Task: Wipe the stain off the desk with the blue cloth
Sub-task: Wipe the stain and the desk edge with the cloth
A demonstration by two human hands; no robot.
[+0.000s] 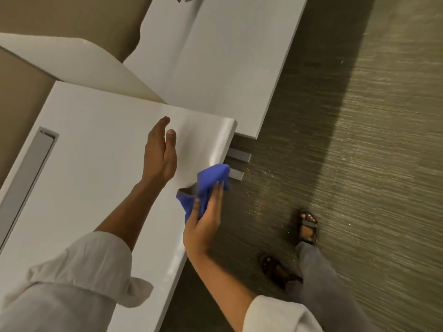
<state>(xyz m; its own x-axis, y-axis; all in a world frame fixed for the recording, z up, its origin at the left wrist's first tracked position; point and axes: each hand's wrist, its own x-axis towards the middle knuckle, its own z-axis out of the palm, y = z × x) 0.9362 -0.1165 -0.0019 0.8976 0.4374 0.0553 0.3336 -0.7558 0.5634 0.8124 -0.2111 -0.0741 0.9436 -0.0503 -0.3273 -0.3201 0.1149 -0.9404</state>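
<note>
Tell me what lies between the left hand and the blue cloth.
Head view: only bare white desk between the left hand and the cloth.

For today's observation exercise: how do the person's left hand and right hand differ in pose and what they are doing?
The left hand is open and empty, fingers straight, over the white desk; the right hand grips the blue cloth. The left hand is over the desk's middle; the right hand is at its edge, beside the floor. Both come out of rolled-up pale sleeves.

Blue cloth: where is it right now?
In the head view, the blue cloth is bunched in the right hand at the white desk's right edge, beside the open left hand.
</note>
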